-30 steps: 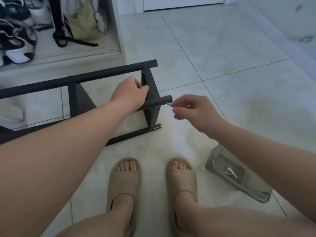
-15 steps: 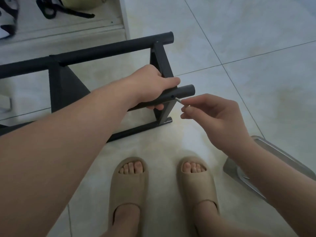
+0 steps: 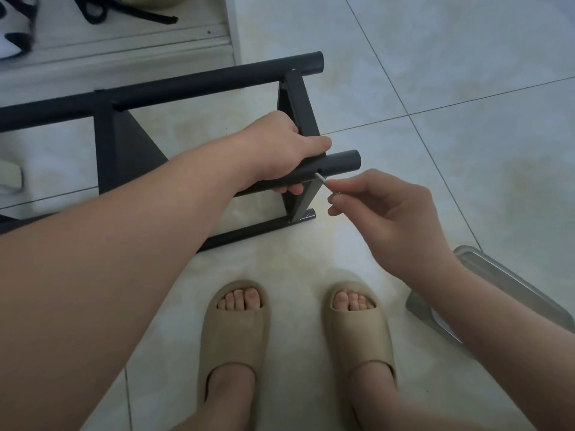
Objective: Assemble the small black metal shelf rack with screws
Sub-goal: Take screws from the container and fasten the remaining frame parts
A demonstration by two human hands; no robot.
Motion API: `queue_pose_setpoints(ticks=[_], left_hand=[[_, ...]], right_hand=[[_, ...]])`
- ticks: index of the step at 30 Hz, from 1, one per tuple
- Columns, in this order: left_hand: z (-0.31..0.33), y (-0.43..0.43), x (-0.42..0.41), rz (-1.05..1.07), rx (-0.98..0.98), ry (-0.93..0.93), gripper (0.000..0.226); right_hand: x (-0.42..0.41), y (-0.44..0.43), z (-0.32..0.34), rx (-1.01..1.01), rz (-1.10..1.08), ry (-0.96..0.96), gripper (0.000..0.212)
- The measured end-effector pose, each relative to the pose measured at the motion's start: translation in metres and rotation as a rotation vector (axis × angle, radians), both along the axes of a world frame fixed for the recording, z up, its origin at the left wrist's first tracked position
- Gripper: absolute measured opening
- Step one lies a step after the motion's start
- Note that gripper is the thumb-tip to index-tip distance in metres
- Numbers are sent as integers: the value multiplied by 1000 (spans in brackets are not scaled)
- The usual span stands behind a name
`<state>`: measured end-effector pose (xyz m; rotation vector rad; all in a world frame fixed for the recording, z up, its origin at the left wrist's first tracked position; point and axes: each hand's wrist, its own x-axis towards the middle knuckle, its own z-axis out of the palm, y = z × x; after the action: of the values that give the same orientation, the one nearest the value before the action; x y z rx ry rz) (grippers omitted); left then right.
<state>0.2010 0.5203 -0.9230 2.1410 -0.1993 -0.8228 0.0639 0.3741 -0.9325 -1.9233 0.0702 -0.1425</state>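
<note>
The black metal rack point(image 3: 199, 85) stands on the tiled floor in front of me, with round tubes joined by flat uprights. My left hand point(image 3: 280, 147) is wrapped around the near tube point(image 3: 342, 161), close to its open right end. My right hand point(image 3: 382, 209) pinches a thin silver tool or screw point(image 3: 321, 179) between thumb and forefinger. Its tip sits in a small hole on the side of that tube, just right of my left fingers. I cannot tell whether the thin piece is a screw or a key.
A grey tray point(image 3: 485, 275) lies on the floor at the right, partly behind my right forearm. My feet in beige slippers point(image 3: 233, 325) stand just below the rack. A low step with shoes point(image 3: 12, 35) and a black strap runs along the upper left.
The view has tilted down and closed in on the rack. My right hand has brought the silver piece from the tube's end to the side hole. My left hand keeps its grip.
</note>
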Motion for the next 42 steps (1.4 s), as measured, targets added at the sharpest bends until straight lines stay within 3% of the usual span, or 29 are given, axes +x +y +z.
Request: queue_pose_setpoints(ticks=[13,21,32,38,42], left_hand=[[-1,-1,0,2,-8,-5,45],[-3,0,1,6,-14,-5,48],[-6,0,2,1,-40,13,49],[-6,0,3,-10,-38,17,49],[-5,0,3,-6,-49,17,48]], right_hand=[[11,6,-1,-41,-58,50,24],[20,14,-1,107,-128,111,13],[20,19,0,-67,-105,91,22],[23,20,-6,289,-170,143,15],[21,19,-7,417,-181,173,17]])
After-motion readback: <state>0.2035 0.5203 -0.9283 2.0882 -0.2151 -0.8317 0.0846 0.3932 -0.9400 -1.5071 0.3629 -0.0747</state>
